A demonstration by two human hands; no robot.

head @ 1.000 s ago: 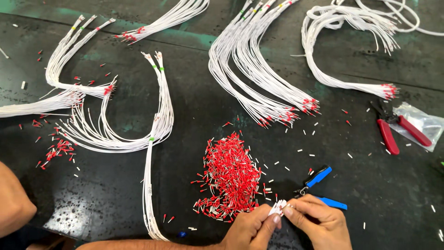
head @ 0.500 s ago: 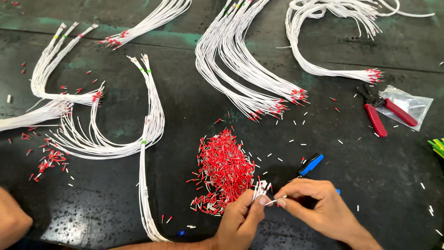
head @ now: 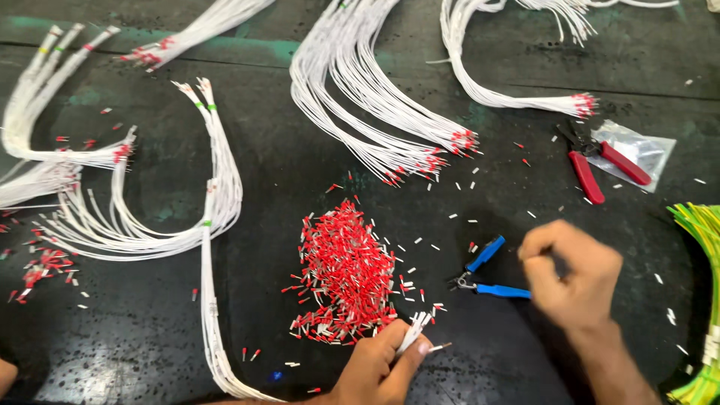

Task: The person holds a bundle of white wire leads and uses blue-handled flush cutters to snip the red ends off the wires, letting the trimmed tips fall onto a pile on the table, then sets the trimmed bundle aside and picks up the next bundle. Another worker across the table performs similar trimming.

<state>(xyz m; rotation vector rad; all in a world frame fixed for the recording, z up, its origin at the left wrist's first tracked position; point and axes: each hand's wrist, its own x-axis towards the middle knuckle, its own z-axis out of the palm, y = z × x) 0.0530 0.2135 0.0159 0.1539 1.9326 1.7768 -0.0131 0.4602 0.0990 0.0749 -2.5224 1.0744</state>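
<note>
A small bundle of white wire ends (head: 413, 331) is sitting pinched in the left hand (head: 379, 367) near the front edge of the tabletop (head: 300, 161), the stripped tips fanning up and to the right, one ferrule-tipped end poking out sideways. That grip is closing tight around the bundle, thumb pressing over the fingers. The right hand (head: 571, 274) is hovering to the right and slightly farther back, its fingers curling loosely with nothing visibly in them, though the blur is making that hard to confirm. It is passing just over the blue-handled cutters (head: 486, 274), whose long axis is running diagonally with the jaws pointing toward the pile of red ferrules (head: 343, 274). The pile is lying just behind the left hand, so that hand is nearer to it, and nothing is standing between the two hands. Farther out, red-handled pliers (head: 596, 166) are resting beside a clear plastic bag (head: 637, 146) toward the right edge, white wire bundles (head: 375, 97) are curving across the rear, and green-yellow wires (head: 701, 247) are crowding the right edge.
</note>
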